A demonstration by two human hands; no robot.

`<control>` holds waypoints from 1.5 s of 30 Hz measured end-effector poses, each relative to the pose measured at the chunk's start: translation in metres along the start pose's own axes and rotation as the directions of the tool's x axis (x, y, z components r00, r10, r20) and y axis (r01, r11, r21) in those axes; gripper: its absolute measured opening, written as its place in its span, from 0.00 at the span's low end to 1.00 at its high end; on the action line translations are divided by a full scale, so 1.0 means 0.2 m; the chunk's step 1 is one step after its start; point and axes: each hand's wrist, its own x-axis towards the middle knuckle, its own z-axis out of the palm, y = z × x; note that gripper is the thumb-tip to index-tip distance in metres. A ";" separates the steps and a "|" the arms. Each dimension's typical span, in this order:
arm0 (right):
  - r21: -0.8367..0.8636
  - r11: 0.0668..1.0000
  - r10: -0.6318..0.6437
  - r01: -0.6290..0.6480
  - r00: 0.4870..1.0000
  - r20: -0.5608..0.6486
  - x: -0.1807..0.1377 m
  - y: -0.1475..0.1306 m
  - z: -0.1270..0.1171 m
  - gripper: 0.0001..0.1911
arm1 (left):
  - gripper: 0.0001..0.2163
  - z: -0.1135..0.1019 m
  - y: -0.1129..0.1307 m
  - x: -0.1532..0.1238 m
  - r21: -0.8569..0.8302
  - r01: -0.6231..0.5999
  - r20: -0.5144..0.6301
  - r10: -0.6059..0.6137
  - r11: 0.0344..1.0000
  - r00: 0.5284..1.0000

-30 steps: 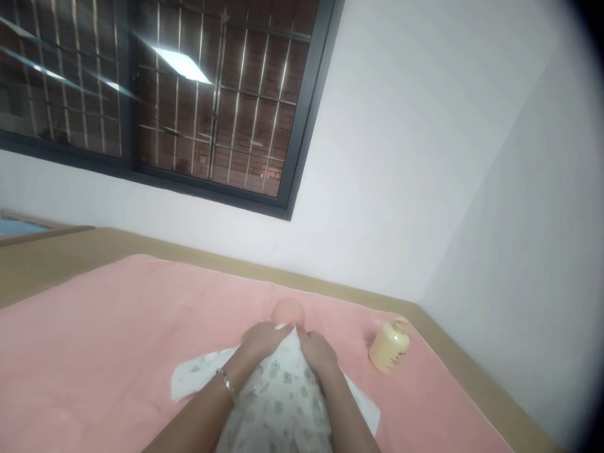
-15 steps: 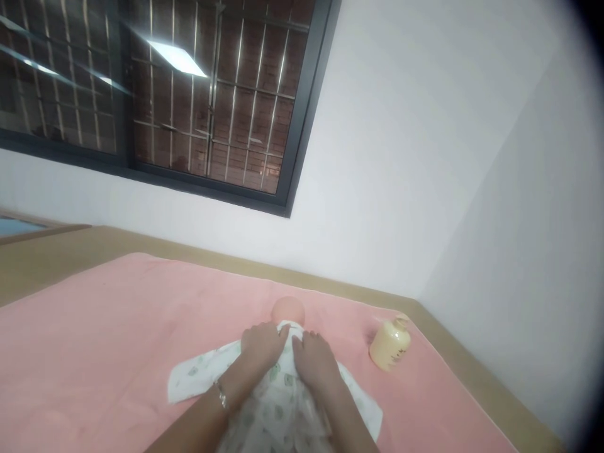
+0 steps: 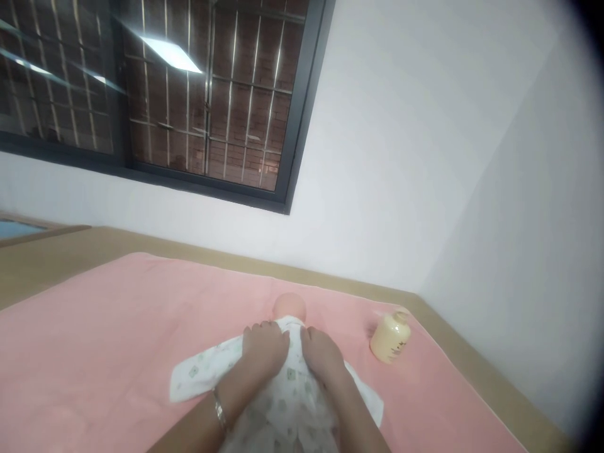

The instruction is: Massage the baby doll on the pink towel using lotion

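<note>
Hands parted across the chest of a white printed garment (image 3: pixel 291 371), its neck edge lying flatter than a second ago
The garment lies mid-scene on the pink mat (image 3: pixel 104 321), sleeves spread left and right, just nearer than a doll's round head (image 3: pixel 289 307); the left hand (image 3: pixel 265 346) and right hand (image 3: pixel 322 353), which met at the neck in a peak of cloth, have drawn apart and slightly nearer, so the front seems better smoothed; each is half curled, palm down, thumb inward, but whether the hidden fingers grip cloth I cannot tell; a pale yellow bottle (image 3: pixel 389 340) stands apart at right
</note>
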 end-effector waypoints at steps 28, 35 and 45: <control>-0.038 0.988 -0.148 0.150 0.988 0.050 -0.17 -0.09 -0.12 0.31 | 0.25 0.02 -0.09 0.04 -0.225 -0.102 0.125 0.133 0.969 0.983; 0.038 0.988 -0.153 0.151 0.988 0.037 -0.08 -0.04 -0.05 0.30 | 0.24 -0.03 -0.01 -0.06 0.027 -0.116 0.059 0.114 0.993 0.992; 0.075 0.991 -0.117 0.113 0.992 0.051 -0.10 -0.04 -0.09 0.34 | 0.25 0.00 -0.06 -0.01 -0.117 -0.108 0.090 0.119 0.987 0.989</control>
